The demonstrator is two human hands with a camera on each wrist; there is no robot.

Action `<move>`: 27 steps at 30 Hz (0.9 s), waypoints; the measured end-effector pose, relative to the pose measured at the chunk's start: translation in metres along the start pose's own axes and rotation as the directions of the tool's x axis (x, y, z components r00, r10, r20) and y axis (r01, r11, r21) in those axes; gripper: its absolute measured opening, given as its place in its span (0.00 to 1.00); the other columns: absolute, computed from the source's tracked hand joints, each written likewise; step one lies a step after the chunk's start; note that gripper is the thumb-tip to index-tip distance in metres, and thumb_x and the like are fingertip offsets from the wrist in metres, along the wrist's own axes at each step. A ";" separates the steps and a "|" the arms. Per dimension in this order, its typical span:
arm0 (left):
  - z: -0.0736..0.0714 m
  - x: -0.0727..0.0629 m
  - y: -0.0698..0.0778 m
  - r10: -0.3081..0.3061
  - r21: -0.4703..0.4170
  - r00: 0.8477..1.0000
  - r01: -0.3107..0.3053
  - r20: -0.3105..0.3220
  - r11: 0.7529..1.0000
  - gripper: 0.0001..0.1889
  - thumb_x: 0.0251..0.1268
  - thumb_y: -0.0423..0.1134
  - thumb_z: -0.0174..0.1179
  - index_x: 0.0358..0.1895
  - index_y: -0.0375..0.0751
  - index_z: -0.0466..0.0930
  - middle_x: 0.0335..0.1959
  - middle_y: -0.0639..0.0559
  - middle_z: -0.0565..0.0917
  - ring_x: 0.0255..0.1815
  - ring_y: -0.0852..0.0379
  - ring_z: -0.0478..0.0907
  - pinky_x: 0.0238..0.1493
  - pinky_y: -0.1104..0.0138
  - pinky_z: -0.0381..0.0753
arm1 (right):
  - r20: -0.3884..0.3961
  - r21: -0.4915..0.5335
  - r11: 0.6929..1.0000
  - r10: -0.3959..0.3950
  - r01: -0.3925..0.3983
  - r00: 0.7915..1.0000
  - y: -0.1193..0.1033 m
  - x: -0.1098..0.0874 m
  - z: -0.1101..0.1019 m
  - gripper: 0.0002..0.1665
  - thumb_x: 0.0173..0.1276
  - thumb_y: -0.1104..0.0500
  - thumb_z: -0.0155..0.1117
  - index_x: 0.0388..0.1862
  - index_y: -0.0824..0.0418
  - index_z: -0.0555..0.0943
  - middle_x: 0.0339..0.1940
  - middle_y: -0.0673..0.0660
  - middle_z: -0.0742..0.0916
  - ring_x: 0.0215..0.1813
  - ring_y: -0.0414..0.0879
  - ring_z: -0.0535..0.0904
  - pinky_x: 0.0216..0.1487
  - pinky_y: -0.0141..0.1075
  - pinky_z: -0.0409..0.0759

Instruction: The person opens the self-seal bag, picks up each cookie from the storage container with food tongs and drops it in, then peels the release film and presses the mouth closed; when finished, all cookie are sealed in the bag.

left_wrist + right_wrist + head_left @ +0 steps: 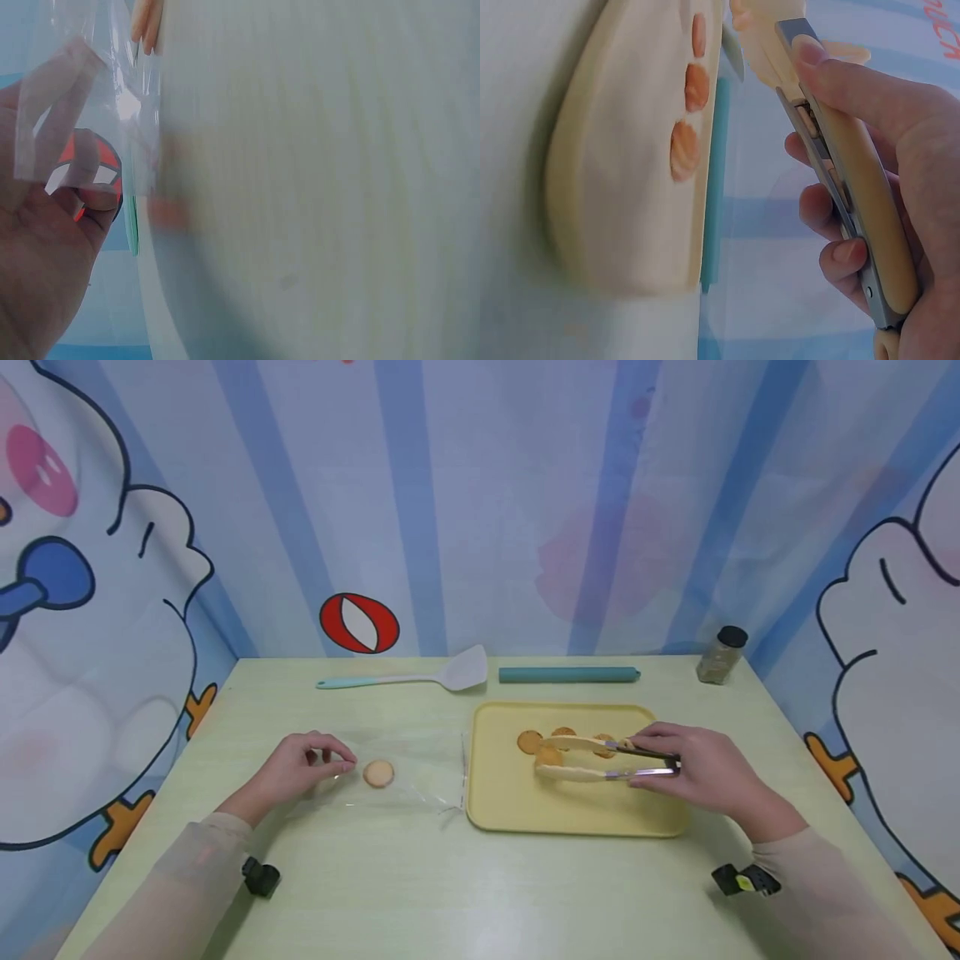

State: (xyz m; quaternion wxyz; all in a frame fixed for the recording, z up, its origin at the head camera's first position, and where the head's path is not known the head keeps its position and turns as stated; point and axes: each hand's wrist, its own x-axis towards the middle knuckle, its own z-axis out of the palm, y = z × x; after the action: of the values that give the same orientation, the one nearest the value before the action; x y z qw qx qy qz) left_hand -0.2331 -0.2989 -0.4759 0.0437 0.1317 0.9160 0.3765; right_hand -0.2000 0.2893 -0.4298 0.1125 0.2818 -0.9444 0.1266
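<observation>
My left hand [303, 768] pinches the open end of a clear plastic bag [427, 777] lying on the table; its film crosses in front of my fingers in the left wrist view. Round biscuits [148, 26] show in the bag, stacked face to face in that view, though from above only one biscuit [378, 773] shows. My right hand [708, 772] grips cream-tipped metal tongs [581, 774] over a yellow tray [570, 825]. Between the tong tips is another biscuit [549, 757]. Three more biscuits lie in the tray, one biscuit [529, 742] left of the tongs.
Behind the bag lies a spatula [461, 670] with a pale blade. A teal rod [570, 674] lies behind the tray. At the back right corner stands a jar [718, 658] with a black lid. A printed curtain [495, 510] surrounds the table [480, 893].
</observation>
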 end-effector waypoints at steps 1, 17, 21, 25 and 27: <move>0.000 0.000 0.000 0.001 0.001 1.000 -0.001 0.001 1.000 0.04 0.65 0.45 0.73 0.41 0.57 0.91 0.37 0.56 0.85 0.40 0.53 0.73 0.37 0.67 0.73 | -0.003 0.008 1.000 -0.013 0.013 1.000 -0.003 0.005 0.002 0.34 0.59 0.36 0.77 0.60 0.52 0.87 0.55 0.51 0.89 0.32 0.33 0.79 0.34 0.36 0.77; -0.001 0.000 -0.001 -0.014 -0.006 1.000 0.014 0.000 1.000 0.05 0.65 0.45 0.72 0.42 0.55 0.91 0.38 0.55 0.84 0.41 0.52 0.72 0.38 0.66 0.71 | -0.031 0.063 0.970 -0.235 0.236 0.972 -0.074 0.079 0.044 0.31 0.59 0.35 0.77 0.58 0.48 0.88 0.52 0.44 0.89 0.23 0.24 0.69 0.29 0.29 0.72; -0.002 0.000 0.000 -0.009 -0.004 1.000 0.009 -0.004 1.000 0.05 0.65 0.44 0.72 0.42 0.54 0.91 0.38 0.55 0.85 0.41 0.51 0.73 0.39 0.66 0.71 | -0.011 0.046 0.965 -0.257 0.257 0.966 -0.086 0.094 0.056 0.30 0.60 0.35 0.76 0.58 0.45 0.88 0.53 0.42 0.88 0.26 0.26 0.74 0.31 0.30 0.76; -0.002 0.000 0.002 -0.010 -0.003 1.000 0.010 -0.006 1.000 0.04 0.66 0.44 0.72 0.42 0.55 0.91 0.38 0.55 0.85 0.41 0.51 0.73 0.38 0.66 0.72 | 0.007 0.048 0.963 -0.267 0.266 0.964 -0.099 0.106 0.066 0.30 0.61 0.34 0.75 0.59 0.44 0.87 0.54 0.42 0.88 0.29 0.29 0.78 0.33 0.31 0.78; -0.001 0.000 0.003 -0.014 -0.001 1.000 0.014 -0.004 1.000 0.04 0.66 0.44 0.72 0.42 0.56 0.91 0.38 0.55 0.85 0.41 0.51 0.72 0.38 0.66 0.72 | 0.013 0.038 0.964 -0.265 0.264 0.964 -0.106 0.112 0.070 0.30 0.62 0.33 0.74 0.60 0.44 0.87 0.54 0.41 0.87 0.30 0.29 0.78 0.33 0.31 0.77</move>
State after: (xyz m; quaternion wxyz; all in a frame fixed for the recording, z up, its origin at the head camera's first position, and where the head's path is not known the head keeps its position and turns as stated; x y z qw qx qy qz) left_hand -0.2327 -0.2979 -0.4734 0.0448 0.1247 0.9168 0.3769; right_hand -0.2420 0.1259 -0.4455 0.1146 0.4086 -0.8969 0.1247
